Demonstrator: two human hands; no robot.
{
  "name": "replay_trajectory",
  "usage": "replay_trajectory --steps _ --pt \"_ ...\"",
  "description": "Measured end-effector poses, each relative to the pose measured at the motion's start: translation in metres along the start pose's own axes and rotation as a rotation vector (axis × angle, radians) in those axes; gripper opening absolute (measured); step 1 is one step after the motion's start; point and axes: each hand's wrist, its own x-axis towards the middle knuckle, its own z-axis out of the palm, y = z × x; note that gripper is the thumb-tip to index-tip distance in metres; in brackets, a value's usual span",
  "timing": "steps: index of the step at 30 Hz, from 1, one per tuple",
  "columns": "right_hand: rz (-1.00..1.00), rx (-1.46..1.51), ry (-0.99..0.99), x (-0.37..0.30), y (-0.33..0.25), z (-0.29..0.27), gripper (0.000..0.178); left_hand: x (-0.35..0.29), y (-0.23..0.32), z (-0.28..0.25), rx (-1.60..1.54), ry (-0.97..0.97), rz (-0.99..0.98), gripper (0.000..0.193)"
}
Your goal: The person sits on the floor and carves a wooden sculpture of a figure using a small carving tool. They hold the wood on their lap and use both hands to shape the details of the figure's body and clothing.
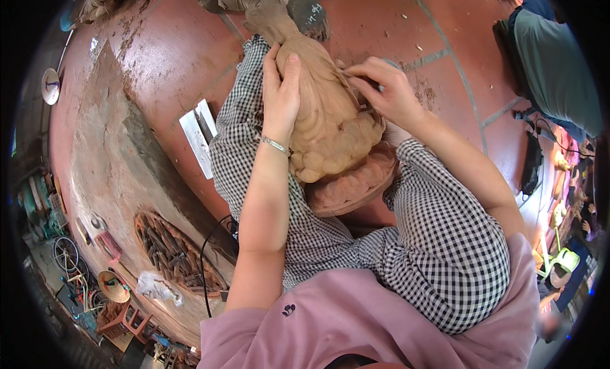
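Note:
A carved wooden statue (324,124) of light brown wood lies across my lap, its round lotus-like base (352,185) toward me. My left hand (281,93) rests flat on the statue's left side, fingers pointing away, a thin bracelet on the wrist. My right hand (381,89) is pinched on a small tool, mostly hidden in the fingers, pressed against the statue's right side. My legs in black-and-white checked trousers (438,254) frame the carving.
The floor is red tile (171,51) strewn with wood chips. A white flat block (198,137) lies left of my knee. A round carved wooden panel (175,251) sits at lower left. Another person's grey trouser leg (553,64) is at upper right.

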Motion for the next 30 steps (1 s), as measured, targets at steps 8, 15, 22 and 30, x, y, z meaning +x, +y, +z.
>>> replay_trajectory --steps 8,15,22,30 --pt "-0.072 0.06 -0.039 0.003 0.004 0.015 0.02 0.003 0.005 0.003 0.022 0.006 0.011 0.062" --pt "-0.127 0.114 0.047 0.012 -0.013 0.023 0.018 0.004 -0.002 0.004 -0.061 0.003 -0.019 0.062" --pt "-0.004 0.039 -0.094 0.01 -0.012 0.002 0.017 0.005 0.001 -0.002 -0.017 0.016 0.006 0.062" --pt "0.059 -0.043 -0.074 -0.009 -0.002 0.01 0.016 0.004 0.001 -0.002 -0.037 0.018 0.01 0.061"
